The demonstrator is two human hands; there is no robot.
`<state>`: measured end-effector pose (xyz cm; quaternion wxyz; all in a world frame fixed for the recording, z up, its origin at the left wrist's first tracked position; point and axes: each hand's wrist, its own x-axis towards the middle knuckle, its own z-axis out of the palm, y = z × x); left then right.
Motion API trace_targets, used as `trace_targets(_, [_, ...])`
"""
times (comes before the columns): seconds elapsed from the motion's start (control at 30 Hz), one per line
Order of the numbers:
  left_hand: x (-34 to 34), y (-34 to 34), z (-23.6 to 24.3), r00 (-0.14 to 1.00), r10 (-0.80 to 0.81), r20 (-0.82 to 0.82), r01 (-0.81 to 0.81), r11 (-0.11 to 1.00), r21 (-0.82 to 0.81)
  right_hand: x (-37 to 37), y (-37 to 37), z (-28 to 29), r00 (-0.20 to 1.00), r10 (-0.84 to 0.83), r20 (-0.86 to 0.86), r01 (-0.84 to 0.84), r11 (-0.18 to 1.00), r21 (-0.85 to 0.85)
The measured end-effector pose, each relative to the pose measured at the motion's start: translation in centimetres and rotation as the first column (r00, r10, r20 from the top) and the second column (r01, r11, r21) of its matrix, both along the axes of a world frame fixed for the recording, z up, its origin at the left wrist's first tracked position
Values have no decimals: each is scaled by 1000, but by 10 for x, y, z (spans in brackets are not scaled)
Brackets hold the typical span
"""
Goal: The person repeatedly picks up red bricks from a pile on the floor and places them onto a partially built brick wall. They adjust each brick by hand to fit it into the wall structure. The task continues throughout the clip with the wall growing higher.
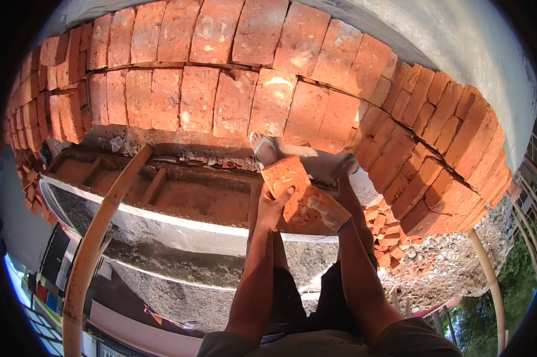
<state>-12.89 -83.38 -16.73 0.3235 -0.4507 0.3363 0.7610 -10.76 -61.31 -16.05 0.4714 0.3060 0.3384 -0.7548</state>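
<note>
In front of my legs, my left hand (274, 209) grips an orange-red brick (287, 176), its thumb pressed across the brick's face. My right hand (330, 212), which seems to wear a worn, dusty glove, is closed on the lower right of the same orange-red mass. Whether this lower part is a second brick behind the first I cannot tell. The fingers under the bricks are hidden. Just beyond them is my sandalled foot (265, 149), beside the stacked bricks (198, 98).
Brick rows curve around the far side and right. A wooden frame with crosspieces (215, 199) lies left, above a pale concrete ledge (161, 219). Bamboo poles stand at left (105, 217) and right (488, 279). Broken bricks (388, 235) and rubble (447, 268) lie at right.
</note>
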Motion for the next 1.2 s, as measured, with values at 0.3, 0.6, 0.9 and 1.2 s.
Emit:
trace_targets(0.3, [-38, 54, -11, 904, -425, 42, 417, 857, -301, -17, 14, 43, 986, 153, 66, -113, 323, 940])
trace_targets(0.6, [-114, 63, -120, 768, 524, 368, -462, 852, -248, -90, 44, -33, 990, 130, -57, 84, -208, 975])
trace_targets(0.9, [-99, 67, -106, 787, 586, 194, -578, 810, -98, -95, 44, -77, 976, 134, -169, 183, -101, 978])
trace_targets(1.2, [-61, 96, -54, 973, 108, 206, -89, 991, -99, -106, 53, -54, 927, -33, -375, 375, 12, 927])
